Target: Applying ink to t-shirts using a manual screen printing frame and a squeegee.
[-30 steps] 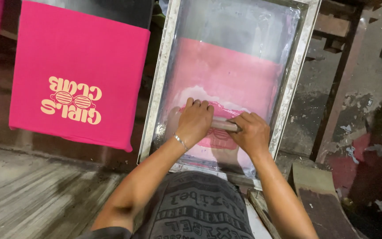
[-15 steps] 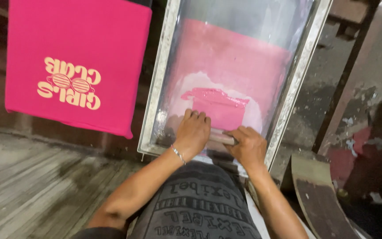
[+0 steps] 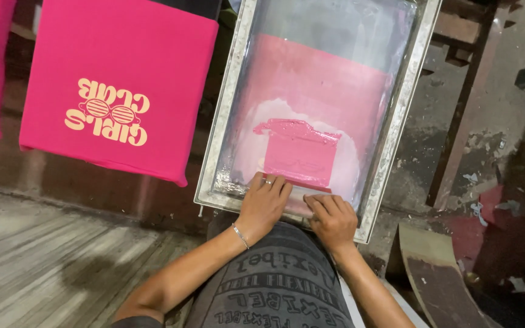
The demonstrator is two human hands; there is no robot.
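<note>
Worn wooden floor (image 3: 44, 255) under print station | metal-framed screen (image 3: 226, 121), pink ink patch (image 3: 302, 155) now uncovered | squeegee (image 3: 302, 203) pulled down to near edge | left hand (image 3: 264, 203), right hand (image 3: 333, 220), fingers clenched on it.

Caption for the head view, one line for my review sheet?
Both hands, left hand and right hand, grip a squeegee at the near edge of a metal-framed screen beside a printed pink shirt.
</note>
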